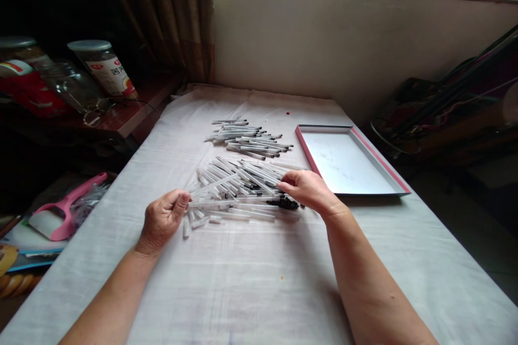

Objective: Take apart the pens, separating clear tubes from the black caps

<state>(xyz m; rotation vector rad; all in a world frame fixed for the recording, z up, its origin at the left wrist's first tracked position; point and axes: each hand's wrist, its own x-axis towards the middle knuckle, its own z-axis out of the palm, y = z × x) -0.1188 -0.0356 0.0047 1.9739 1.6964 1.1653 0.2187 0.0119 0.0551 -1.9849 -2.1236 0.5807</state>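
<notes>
My left hand (165, 219) is closed, thumb against fingers, at the left of a loose pile of pen parts (246, 172). Out of its grip, toward the right, sticks a translucent white pen barrel (214, 186). My right hand (305, 186) reaches over the pile's right side with fingers bent down and together. Its fingertips are partly hidden, so what they pinch does not show. Just below them lies a clump of black pen caps (285, 203). Short clear caps (198, 220) lie at the pile's near left. Farther back is a group of pens with black ends (251, 140).
A shallow tray with pink edges (356, 190) stands at the right on the white tablecloth (226, 291). To the left, a dark shelf holds a lidded jar (109, 70) and glasses (95, 113). A pink-handled object (67, 210) lies below. A wall (283, 38) bounds the far side.
</notes>
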